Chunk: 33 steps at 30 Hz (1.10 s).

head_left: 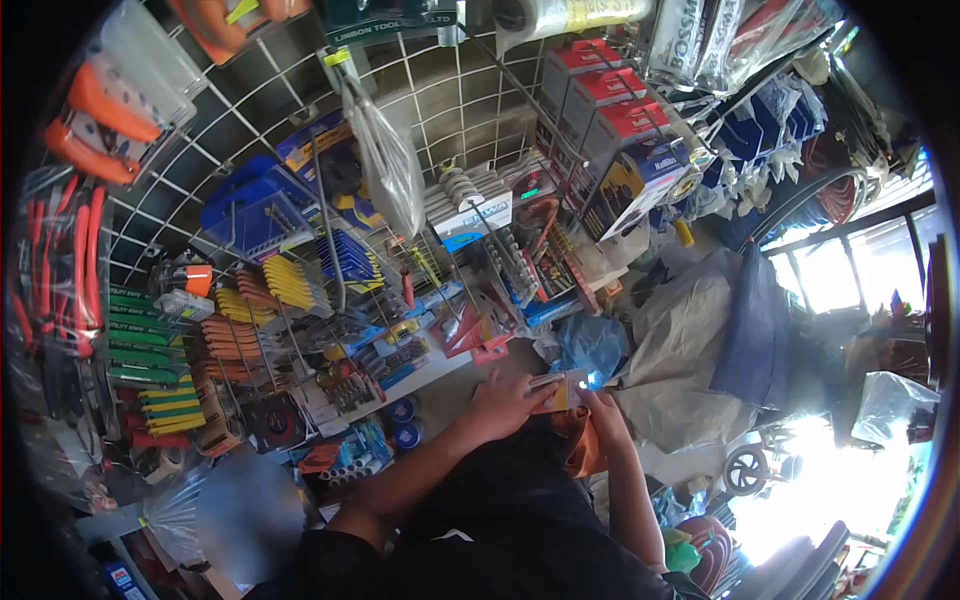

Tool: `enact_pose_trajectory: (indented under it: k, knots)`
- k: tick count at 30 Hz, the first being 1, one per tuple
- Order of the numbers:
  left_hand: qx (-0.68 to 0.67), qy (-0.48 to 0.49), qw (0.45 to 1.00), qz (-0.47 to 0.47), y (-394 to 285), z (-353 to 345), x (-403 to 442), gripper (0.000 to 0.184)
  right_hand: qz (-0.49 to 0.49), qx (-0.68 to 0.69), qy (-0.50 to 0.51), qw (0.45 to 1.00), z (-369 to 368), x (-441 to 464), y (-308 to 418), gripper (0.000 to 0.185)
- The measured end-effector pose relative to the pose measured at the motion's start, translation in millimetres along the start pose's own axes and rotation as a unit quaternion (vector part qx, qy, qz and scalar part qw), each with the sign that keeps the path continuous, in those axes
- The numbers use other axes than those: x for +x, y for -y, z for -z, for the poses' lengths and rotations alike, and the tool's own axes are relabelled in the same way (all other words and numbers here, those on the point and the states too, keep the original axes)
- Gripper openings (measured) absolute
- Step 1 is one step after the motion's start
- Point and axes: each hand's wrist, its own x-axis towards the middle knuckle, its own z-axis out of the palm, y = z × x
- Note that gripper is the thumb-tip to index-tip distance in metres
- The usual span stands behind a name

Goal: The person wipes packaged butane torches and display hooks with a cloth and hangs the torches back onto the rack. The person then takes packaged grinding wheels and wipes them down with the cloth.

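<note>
In front of my body, a small flat packet (562, 393) with a clear, shiny face and some red and yellow print lies between my hands. My left hand (503, 402) grips its left side, thumb and fingers closed on it. At the packet's right edge, my right hand (606, 412) has its fingers closed, partly hidden by glare. What the packet contains is too small to make out. An orange bag or cloth (583, 447) hangs just below, beside my right wrist. A crumpled blue plastic bag (590, 345) is right behind the packet.
A white wire grid (440, 100) carries hanging tools on hooks, several sticking out towards me. Red-topped boxes (625, 115) hang at upper right. Utility knives (145, 340) hang at left. A grey-beige cover (675, 350) drapes at right, near a small wheel (745, 470). A blurred round shape (250, 515) is at lower left.
</note>
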Motion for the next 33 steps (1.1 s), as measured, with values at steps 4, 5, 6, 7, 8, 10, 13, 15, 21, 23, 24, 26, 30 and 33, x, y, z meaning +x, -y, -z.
enact_pose_trajectory:
  k: [4, 5, 6, 7, 8, 10, 13, 15, 21, 23, 24, 26, 30, 33]
  knots:
    - [-0.017, -0.002, 1.000, 0.019, 1.1, 12.7, -2.9, 0.068, 0.010, -0.022, 0.011, 1.000, 5.5, 9.1, -9.2, 0.030]
    - [-0.021, -0.007, 1.000, 0.012, 3.2, 18.8, -2.4, 0.068, -0.007, 0.001, 0.025, 1.000, 7.6, 13.5, -10.6, 0.031]
    - [-0.016, -0.007, 1.000, 0.015, 7.3, 20.7, -3.1, 0.068, -0.023, 0.023, 0.040, 0.999, 7.9, 18.4, -12.1, 0.031]
    - [-0.050, -0.047, 0.998, 0.008, 11.6, 22.8, -3.8, 0.069, -0.021, 0.023, 0.045, 0.998, 6.5, 24.5, -14.6, 0.031]
    - [-0.086, -0.088, 0.992, 0.000, 15.2, 24.7, -4.4, 0.070, -0.009, 0.033, 0.042, 0.999, 5.4, 32.1, -18.4, 0.030]
    - [-0.063, -0.097, 0.991, 0.064, 21.0, 22.3, -13.8, 0.063, 0.002, 0.041, 0.042, 0.998, 5.7, 54.8, -35.1, 0.029]
    - [-0.066, -0.110, 0.976, 0.176, 44.0, 3.4, -43.8, 0.054, 0.086, -0.161, 0.001, 0.983, 8.5, 121.4, -85.3, 0.032]
    - [-0.121, -0.113, 0.954, 0.250, 68.4, -20.9, -80.8, 0.049, 0.106, -0.302, -0.047, 0.946, -0.2, 164.3, -114.2, 0.034]
    - [-0.218, -0.080, 0.867, 0.440, 81.1, -82.8, -218.1, 0.038, 0.126, -0.455, 0.006, 0.881, -65.1, 235.4, -116.6, 0.037]
    - [-0.292, -0.035, 0.803, 0.518, 70.0, -93.1, -249.0, 0.038, 0.085, -0.478, 0.037, 0.873, -79.7, 236.3, -95.5, 0.040]
    - [-0.300, -0.048, 0.801, 0.515, 68.2, -100.9, -260.4, 0.037, 0.083, -0.435, 0.107, 0.890, -81.9, 232.9, -87.1, 0.041]
    - [-0.314, -0.098, 0.797, 0.506, 62.0, -98.9, -262.6, 0.037, 0.078, -0.389, 0.177, 0.901, -88.9, 212.6, -58.0, 0.043]
    - [-0.285, -0.197, 0.824, 0.449, 62.4, -49.0, -209.4, 0.052, 0.080, -0.335, 0.383, 0.857, -98.3, 168.6, -0.4, 0.038]
    - [-0.203, -0.272, 0.865, 0.370, 70.1, -14.3, -162.7, 0.057, 0.029, -0.327, 0.469, 0.820, -98.3, 149.6, 12.9, 0.033]
